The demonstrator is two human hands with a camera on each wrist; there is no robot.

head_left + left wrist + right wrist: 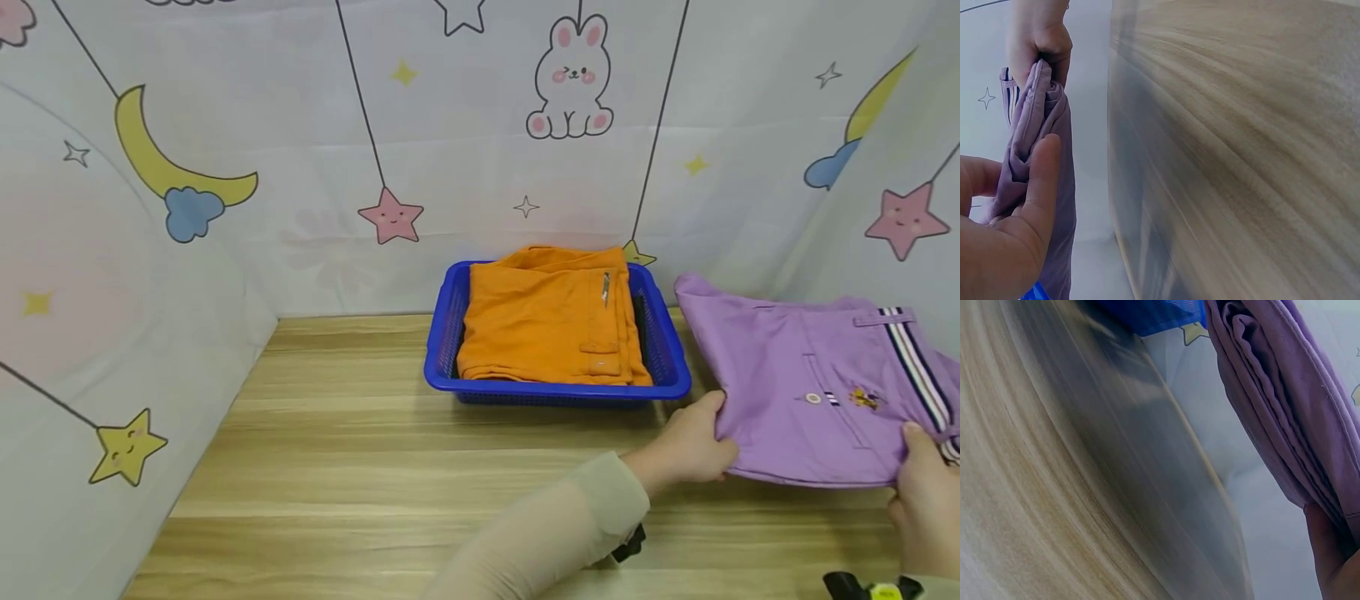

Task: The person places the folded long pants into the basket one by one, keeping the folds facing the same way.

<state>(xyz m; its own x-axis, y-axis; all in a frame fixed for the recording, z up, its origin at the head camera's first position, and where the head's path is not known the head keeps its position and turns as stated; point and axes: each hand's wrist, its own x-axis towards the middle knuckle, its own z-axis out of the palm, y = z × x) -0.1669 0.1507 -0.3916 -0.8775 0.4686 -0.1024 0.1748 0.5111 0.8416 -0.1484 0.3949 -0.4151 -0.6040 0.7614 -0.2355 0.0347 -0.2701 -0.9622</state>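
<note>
Folded purple trousers (780, 400) with a striped waistband and a small embroidered patch are held between both hands at the right of the head view. My left hand (693, 437) grips their near left corner. On the near right side my right hand (926, 492) pinches the edge, thumb on top. The left wrist view shows the folded layers of the purple trousers (1041, 119) between the left thumb and fingers. In the right wrist view the stacked layers (1285, 406) hang above the wooden surface, and part of the right hand (1332, 556) shows at the lower right.
A blue plastic basket (442, 333) stands at the back of the wooden table (337, 467), left of the purple trousers. Folded orange trousers (540, 325) lie in it, with something dark beneath. A white curtain (480, 167) printed with stars, moons and a rabbit hangs behind and at both sides.
</note>
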